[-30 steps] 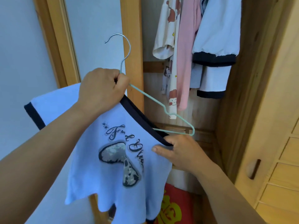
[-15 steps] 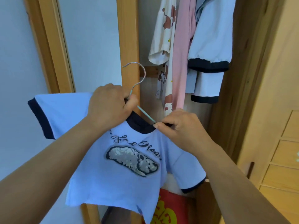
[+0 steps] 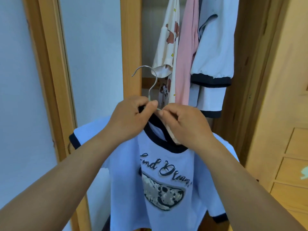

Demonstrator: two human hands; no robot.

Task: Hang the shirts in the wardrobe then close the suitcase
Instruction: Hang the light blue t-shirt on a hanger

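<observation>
My left hand (image 3: 128, 119) fingers grip the thin metal hanger (image 3: 150, 88) w/ the light-blue, dark-collared T-shirt (image 3: 166, 189). Right hand (image 3: 185, 124) fingers pinch its collar, in front of the wooden wardrobe (image 3: 130, 47).

Soft even daylight, wide-angle edge distortion

One second ago the thin mint-green wire hanger with a silver hook (image 3: 150, 84) had one arm sticking out of the dark collar of the light blue printed T-shirt (image 3: 160, 179), which hung tilted. Now this arm is inside the shirt, and the shirt hangs level, its print upright. The right hand (image 3: 185, 124) has moved up from the low collar edge and now pinches near the hook, close beside the left hand (image 3: 131, 119).
</observation>
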